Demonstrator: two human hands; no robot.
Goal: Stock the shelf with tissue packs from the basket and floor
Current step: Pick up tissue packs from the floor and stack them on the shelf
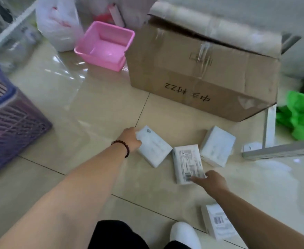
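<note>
I see a cardboard box [201, 74] hand-marked with characters and "22", upside down. Four white tissue packs lie on the tiled floor [93, 108]. My left hand [130, 140] grips the leftmost pack [154, 146]; my right hand [214, 182] rests straight fingers on the barcode-labelled middle pack [188, 162].

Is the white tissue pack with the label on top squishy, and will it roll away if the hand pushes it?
The labelled tissue pack looks soft and light, so it would probably squash a little under the right hand. It lies flat with flat sides, so it should slide on the shiny floor rather than roll. Its wrap may be slippery.
</note>
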